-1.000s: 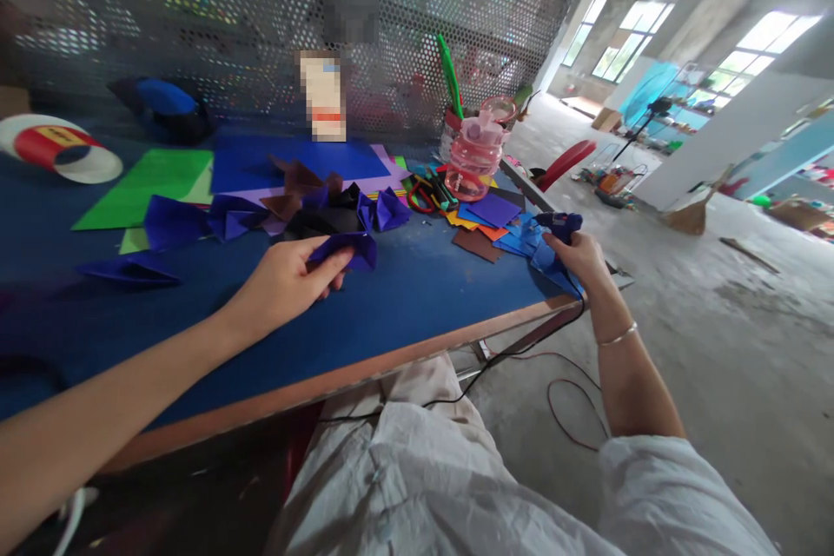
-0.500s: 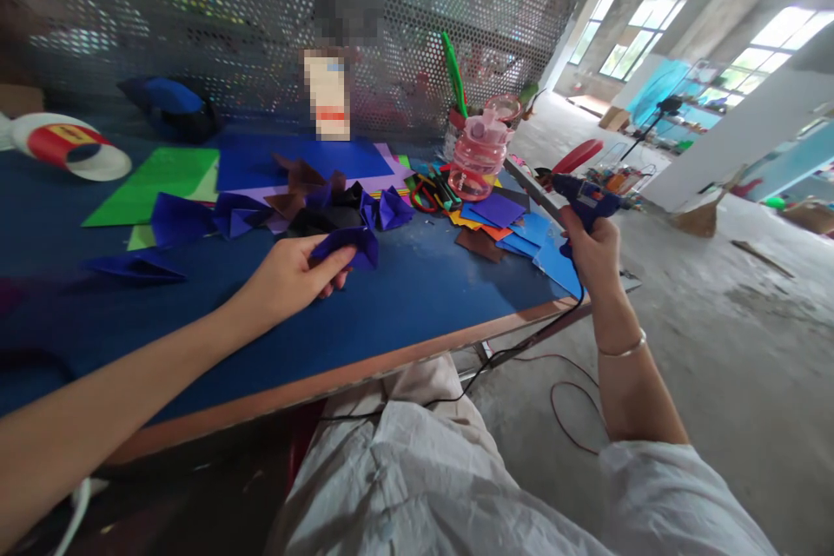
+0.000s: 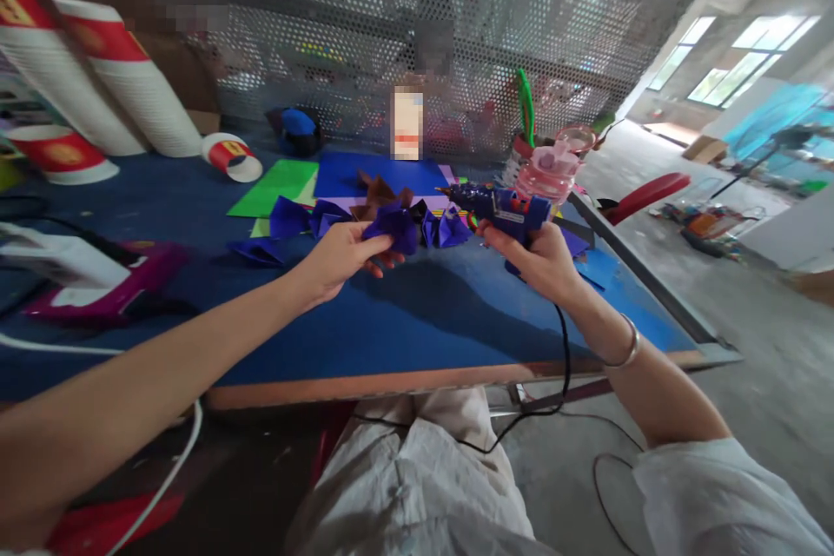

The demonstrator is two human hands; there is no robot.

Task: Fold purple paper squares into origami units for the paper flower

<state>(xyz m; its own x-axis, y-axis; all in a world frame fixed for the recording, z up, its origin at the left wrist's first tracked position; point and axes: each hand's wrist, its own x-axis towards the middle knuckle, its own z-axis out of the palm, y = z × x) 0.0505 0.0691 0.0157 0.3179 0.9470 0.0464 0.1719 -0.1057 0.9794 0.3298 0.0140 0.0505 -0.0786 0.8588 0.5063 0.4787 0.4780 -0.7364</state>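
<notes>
My left hand [image 3: 348, 261] pinches a folded purple paper piece [image 3: 395, 228] above the blue tabletop [image 3: 417, 304]. In my right hand [image 3: 538, 256] is a dark blue hot glue gun [image 3: 499, 207], gripped by its handle. Its nozzle points left toward the purple paper and stays apart from it. Behind my left hand lie more folded purple papers [image 3: 290, 217] and folded brown paper [image 3: 384, 195]. One flat-folded purple piece [image 3: 257, 252] rests to the left. A black cord [image 3: 565, 339] hangs from the glue gun.
Stacked paper cups [image 3: 140, 87] and a magenta-and-white device [image 3: 97, 287] are on the left. Green sheets [image 3: 277, 187] and a blue sheet [image 3: 352, 174] lie at the back. A pink bottle [image 3: 551, 165] stands behind the glue gun. Perforated metal [image 3: 365, 35] closes off the back.
My right hand has brought the glue gun from the table's right edge inward, close to the purple paper. My left hand still holds that paper. The view has turned left, showing more cups.
</notes>
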